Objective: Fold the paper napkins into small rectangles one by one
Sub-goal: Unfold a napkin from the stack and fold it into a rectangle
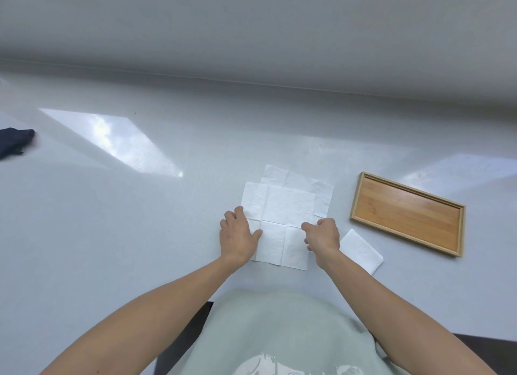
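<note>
Left hand (237, 236) flat on top napkin (279, 223), right hand (323, 234) pinching its right edge; tray (407, 213) nearby.

Both forearms are bare, with no sleeves reaching near either hand. Behind the hands, a pale mint-green shirt (279, 332) carries a glossy white printed graphic.

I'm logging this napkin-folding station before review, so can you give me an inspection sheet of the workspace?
Surface: glossy white table, window glare patches.
Job's things: top unfolded napkin overlaps a second unfolded napkin; folded napkin beside the right forearm; wooden tray holds nothing.
Clutter: dark cloth at far left edge.
Grippers: left hand flat on the top napkin; right hand pinching its right edge.
Cables: nothing seen.
Surroundings: pale wall ledge behind.
</note>
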